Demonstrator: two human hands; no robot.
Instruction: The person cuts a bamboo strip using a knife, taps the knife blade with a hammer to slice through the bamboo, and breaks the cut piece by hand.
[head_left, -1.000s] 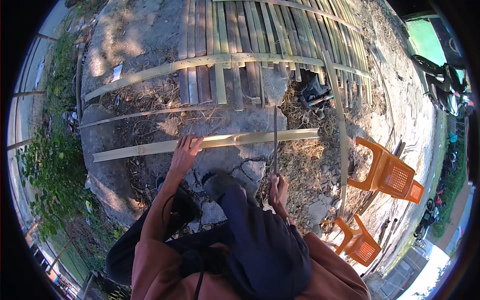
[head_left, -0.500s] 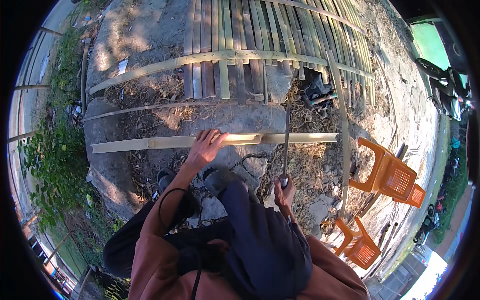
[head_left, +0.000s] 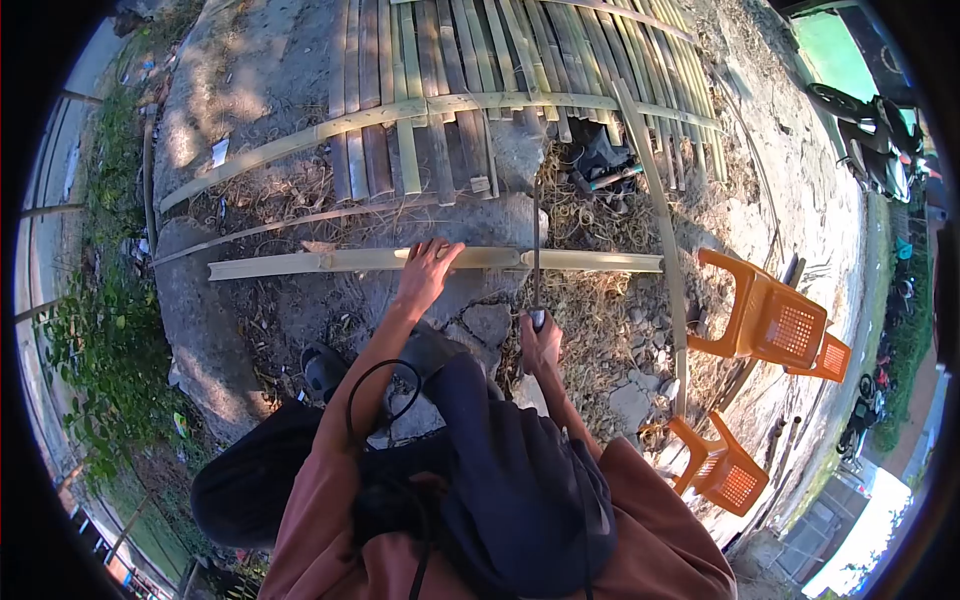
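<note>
A split bamboo piece lies crosswise in front of me, its hollow side facing up. My left hand rests over its middle, the fingertips on the bamboo; how firmly they grip is hidden. In my right hand is the dark handle of a long-bladed tool. Its narrow blade points away from me and crosses the bamboo, right of my left hand. Whether blade and bamboo touch, I cannot tell.
Beyond lie several bamboo slats joined by a cross strip. A long strip curves down on the right, near orange plastic chairs. Broken concrete, stones and shavings cover the ground. A leafy bush stands at left.
Over the last second my left hand has shifted right along the bamboo, and the bamboo has moved somewhat away from me. My right hand still holds the tool, now slightly farther forward.
</note>
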